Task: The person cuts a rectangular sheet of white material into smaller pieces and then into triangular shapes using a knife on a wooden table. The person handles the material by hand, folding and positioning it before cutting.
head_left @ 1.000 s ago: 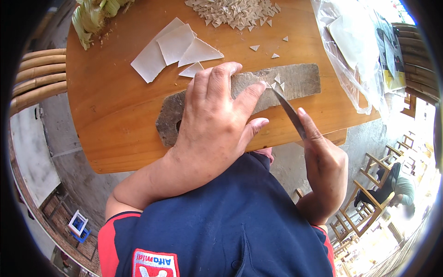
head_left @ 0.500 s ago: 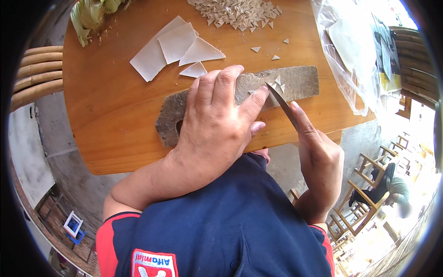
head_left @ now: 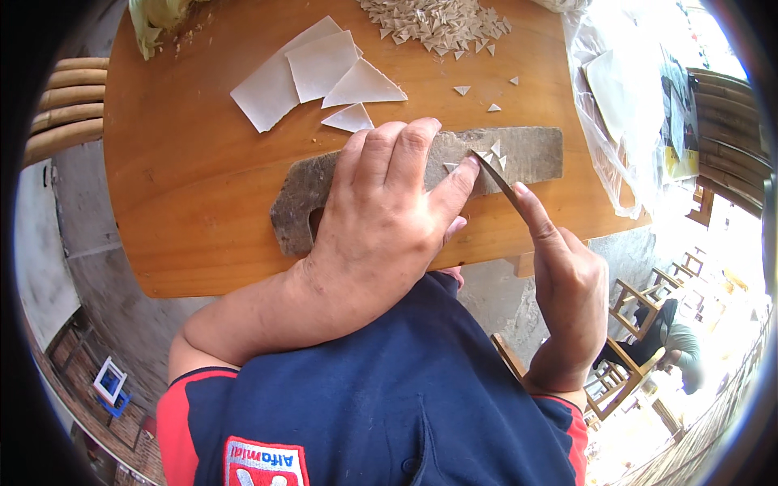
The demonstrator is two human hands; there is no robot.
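A worn wooden cutting board (head_left: 531, 152) lies across the near side of the table. My left hand (head_left: 389, 202) is laid over it, fingers bent across its far edge and index finger pressing down on its top. A sliver of a pale piece shows beside that finger; anything under the palm is hidden. In my right hand (head_left: 567, 283) is a narrow knife (head_left: 502, 180), gripped with a finger along its back. The knife's tip touches the board by my left index fingertip. Several small white triangles (head_left: 496, 149) lie beside the blade.
Beyond the board rest thin white sheets (head_left: 320, 66), one cut to a small triangle (head_left: 350, 119). A heap of tiny triangles (head_left: 442, 24) sits farther back on the wooden table (head_left: 186, 186). A clear plastic bag (head_left: 604, 105) is at the right, pale husks (head_left: 154, 24) at far left.
The view has shifted slightly, so the table's things sit a little differently in it. My left hand keeps its place on the board, and the knife stands at a slightly different angle.
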